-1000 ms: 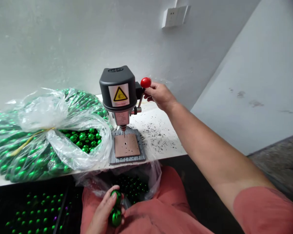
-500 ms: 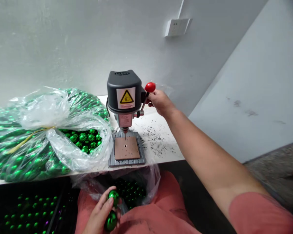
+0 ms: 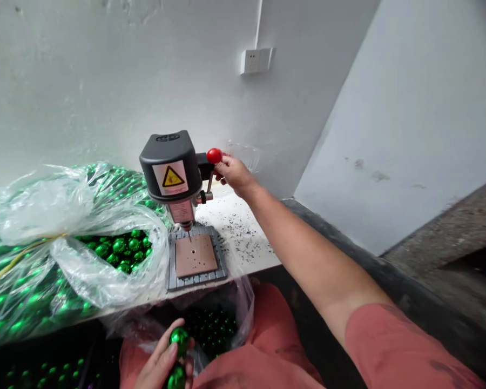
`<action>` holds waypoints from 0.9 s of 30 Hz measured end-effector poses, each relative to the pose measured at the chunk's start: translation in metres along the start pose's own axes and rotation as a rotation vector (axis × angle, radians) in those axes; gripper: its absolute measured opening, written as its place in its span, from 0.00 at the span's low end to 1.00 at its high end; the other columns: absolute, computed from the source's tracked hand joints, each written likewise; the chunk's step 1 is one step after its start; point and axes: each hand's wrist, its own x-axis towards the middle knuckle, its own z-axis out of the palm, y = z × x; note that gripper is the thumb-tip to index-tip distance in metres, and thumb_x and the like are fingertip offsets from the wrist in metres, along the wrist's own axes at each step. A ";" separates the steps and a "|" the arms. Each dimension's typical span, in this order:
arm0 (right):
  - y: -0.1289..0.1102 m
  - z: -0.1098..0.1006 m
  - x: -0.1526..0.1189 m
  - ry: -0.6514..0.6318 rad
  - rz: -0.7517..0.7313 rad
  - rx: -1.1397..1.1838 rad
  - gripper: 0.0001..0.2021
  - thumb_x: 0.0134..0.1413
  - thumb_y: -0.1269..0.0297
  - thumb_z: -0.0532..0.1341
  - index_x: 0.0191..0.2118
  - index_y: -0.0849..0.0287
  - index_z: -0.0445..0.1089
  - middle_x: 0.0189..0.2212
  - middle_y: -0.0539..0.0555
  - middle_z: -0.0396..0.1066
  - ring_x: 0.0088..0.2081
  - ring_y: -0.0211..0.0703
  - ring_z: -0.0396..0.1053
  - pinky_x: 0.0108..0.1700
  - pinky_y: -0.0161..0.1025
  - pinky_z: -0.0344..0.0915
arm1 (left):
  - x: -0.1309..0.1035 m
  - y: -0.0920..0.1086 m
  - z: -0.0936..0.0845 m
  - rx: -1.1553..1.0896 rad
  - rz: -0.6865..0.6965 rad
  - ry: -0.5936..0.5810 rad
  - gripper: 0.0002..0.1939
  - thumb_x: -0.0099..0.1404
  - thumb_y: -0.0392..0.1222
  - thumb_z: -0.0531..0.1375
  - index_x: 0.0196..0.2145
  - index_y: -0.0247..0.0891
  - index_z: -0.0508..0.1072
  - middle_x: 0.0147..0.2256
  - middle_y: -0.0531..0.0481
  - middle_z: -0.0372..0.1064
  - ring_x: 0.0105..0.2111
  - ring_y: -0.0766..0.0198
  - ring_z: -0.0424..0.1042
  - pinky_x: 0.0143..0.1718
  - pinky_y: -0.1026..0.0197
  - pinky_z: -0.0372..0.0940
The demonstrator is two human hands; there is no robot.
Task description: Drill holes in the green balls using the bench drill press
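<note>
Two shiny green balls (image 3: 179, 340) are held in my left hand (image 3: 157, 363), low in the view in front of the lap. My right hand (image 3: 234, 174) has its fingers closed round the red-knobbed lever (image 3: 214, 156) on the right side of a small black drill press (image 3: 170, 162). Below the drill bit, a brown square board (image 3: 195, 259) with a small hole lies on the grey base plate (image 3: 221, 270). The bit's tip is above the board.
A large clear plastic bag (image 3: 101, 270) full of green balls covers the bench's left side. Dark shavings lie on the white bench (image 3: 263, 251) right of the press. Another open bag (image 3: 245, 319) of green balls sits at the lap. A socket (image 3: 257, 61) is on the wall.
The view has turned to the right, so the press and bags appear farther left. Both hands keep their holds, on the lever and on the green balls.
</note>
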 end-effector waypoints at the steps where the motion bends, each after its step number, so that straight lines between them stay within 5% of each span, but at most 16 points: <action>1: 0.000 0.000 -0.001 0.002 0.001 0.006 0.18 0.50 0.49 0.60 0.28 0.61 0.62 0.21 0.46 0.62 0.20 0.26 0.59 0.20 0.28 0.50 | -0.003 0.005 0.006 -0.004 0.009 -0.012 0.43 0.47 0.53 0.69 0.59 0.43 0.60 0.32 0.47 0.70 0.22 0.67 0.66 0.21 0.66 0.58; 5: 0.002 0.001 -0.002 0.002 -0.001 0.026 0.16 0.50 0.51 0.61 0.27 0.61 0.62 0.21 0.46 0.62 0.20 0.26 0.58 0.20 0.29 0.50 | -0.013 0.031 0.034 0.012 0.077 -0.035 0.31 0.53 0.51 0.66 0.53 0.42 0.65 0.36 0.47 0.71 0.22 0.69 0.66 0.18 0.67 0.58; 10: 0.004 0.002 -0.003 0.029 -0.020 0.040 0.14 0.51 0.54 0.61 0.29 0.61 0.64 0.20 0.45 0.62 0.19 0.26 0.58 0.19 0.29 0.49 | -0.008 0.056 0.056 -0.086 0.064 -0.111 0.19 0.53 0.53 0.65 0.31 0.33 0.70 0.32 0.46 0.71 0.21 0.70 0.65 0.18 0.66 0.60; 20: 0.008 -0.001 0.000 0.035 -0.031 0.056 0.13 0.50 0.55 0.63 0.29 0.62 0.66 0.19 0.45 0.61 0.19 0.25 0.57 0.18 0.27 0.50 | 0.022 0.094 0.067 -0.111 0.155 -0.129 0.18 0.48 0.35 0.69 0.37 0.34 0.72 0.34 0.48 0.71 0.31 0.65 0.73 0.25 0.69 0.65; 24: 0.011 -0.002 0.001 0.036 -0.034 0.055 0.14 0.49 0.54 0.63 0.30 0.62 0.67 0.19 0.45 0.61 0.19 0.25 0.57 0.18 0.27 0.50 | 0.032 0.104 0.066 -0.114 0.171 -0.114 0.14 0.47 0.36 0.68 0.33 0.32 0.72 0.35 0.46 0.71 0.34 0.63 0.73 0.24 0.70 0.63; 27: 0.010 -0.003 -0.002 0.048 -0.019 0.053 0.14 0.50 0.53 0.63 0.31 0.62 0.68 0.20 0.46 0.62 0.19 0.26 0.58 0.18 0.27 0.50 | 0.042 0.108 0.062 0.104 0.277 -0.047 0.18 0.48 0.42 0.68 0.36 0.34 0.72 0.34 0.48 0.71 0.30 0.66 0.72 0.23 0.70 0.61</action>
